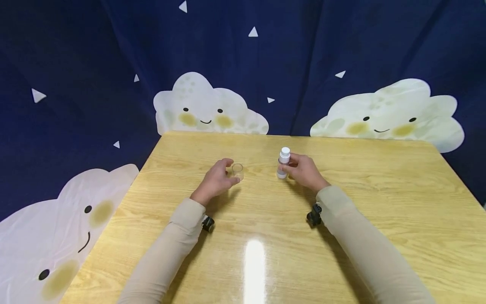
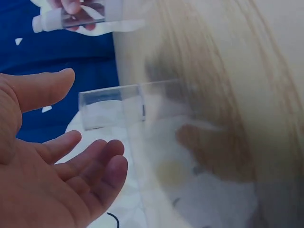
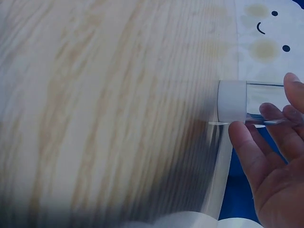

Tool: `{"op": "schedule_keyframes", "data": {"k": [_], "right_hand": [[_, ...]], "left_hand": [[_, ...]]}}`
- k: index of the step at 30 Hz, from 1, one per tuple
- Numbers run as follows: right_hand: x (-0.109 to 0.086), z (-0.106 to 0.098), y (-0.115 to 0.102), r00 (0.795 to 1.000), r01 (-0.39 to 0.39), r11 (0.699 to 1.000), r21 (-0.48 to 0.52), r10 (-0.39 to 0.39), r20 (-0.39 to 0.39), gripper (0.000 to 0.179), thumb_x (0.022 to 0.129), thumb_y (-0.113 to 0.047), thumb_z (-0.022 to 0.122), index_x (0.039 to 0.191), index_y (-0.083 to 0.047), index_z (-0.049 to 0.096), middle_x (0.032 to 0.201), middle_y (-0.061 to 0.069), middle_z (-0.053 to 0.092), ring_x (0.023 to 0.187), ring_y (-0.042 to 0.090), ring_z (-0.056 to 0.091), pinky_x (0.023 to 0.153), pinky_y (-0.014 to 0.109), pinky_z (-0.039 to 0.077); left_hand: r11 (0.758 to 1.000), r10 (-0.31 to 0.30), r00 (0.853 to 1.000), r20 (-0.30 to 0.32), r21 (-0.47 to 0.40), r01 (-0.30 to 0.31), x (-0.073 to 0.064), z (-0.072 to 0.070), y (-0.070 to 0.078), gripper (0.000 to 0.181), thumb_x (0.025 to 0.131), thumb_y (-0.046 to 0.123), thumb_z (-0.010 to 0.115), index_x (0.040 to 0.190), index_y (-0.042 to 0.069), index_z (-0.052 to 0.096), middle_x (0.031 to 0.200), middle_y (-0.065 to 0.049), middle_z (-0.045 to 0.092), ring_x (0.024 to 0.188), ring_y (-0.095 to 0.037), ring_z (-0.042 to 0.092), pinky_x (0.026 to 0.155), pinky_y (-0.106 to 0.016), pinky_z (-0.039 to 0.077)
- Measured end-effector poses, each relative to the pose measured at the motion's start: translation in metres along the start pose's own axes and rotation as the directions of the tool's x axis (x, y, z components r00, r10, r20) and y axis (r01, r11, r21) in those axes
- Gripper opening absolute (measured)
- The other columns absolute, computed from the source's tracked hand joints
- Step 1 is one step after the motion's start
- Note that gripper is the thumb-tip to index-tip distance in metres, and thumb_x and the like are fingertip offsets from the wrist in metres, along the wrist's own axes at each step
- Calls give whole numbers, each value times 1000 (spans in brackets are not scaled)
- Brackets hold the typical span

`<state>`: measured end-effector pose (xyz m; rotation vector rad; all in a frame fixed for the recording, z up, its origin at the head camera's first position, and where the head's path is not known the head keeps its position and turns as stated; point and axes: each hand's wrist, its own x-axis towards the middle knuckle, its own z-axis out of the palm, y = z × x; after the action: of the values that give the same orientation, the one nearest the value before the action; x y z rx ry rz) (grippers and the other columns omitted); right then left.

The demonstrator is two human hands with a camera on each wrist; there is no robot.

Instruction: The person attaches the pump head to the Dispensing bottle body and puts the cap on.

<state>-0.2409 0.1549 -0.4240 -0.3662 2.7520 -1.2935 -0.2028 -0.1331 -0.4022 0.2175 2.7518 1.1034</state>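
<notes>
A small clear cup (image 1: 237, 171) stands upright on the wooden table. My left hand (image 1: 219, 180) is beside it, thumb and fingers spread apart around its near side. In the left wrist view a gap shows between the fingertips (image 2: 116, 166) and the cup (image 2: 111, 108). To the right, my right hand (image 1: 305, 172) grips a clear bottle with a white cap (image 1: 283, 162), thumb on one side and fingers on the other. The bottle is upright, and its white base (image 3: 232, 101) shows close over the tabletop in the right wrist view.
The glossy wooden table (image 1: 281, 253) reaches back to a dark blue curtain (image 1: 228, 46) printed with smiling clouds and white triangles. A bright light reflection (image 1: 254, 270) lies on the near part of the tabletop. Small black cameras (image 1: 314, 215) are worn at both wrists.
</notes>
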Motion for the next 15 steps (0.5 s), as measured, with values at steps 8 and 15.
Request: {"op": "schedule_keyframes", "data": {"k": [8,15], "right_hand": [[1,1,-4,1000,13,1000,-12,-12,12,41,95,-23,68,131,-6,62,130,19,66,118,37,65,96,48,55],[2,-1,-3,1000,5,1000,-10,-5,16,40,94,-23,68,130,-5,63,130,19,65,118,37,65,93,45,57]], "left_hand": [[1000,-29,999,17,-2,29,15,8,-4,67,91,20,71,148,6,40,146,-12,50,123,-29,56,98,-44,49],[999,-28,998,47,32,26,24,13,-5,56,91,19,71,140,6,49,121,-11,61,107,-25,57,95,-40,48]]}}
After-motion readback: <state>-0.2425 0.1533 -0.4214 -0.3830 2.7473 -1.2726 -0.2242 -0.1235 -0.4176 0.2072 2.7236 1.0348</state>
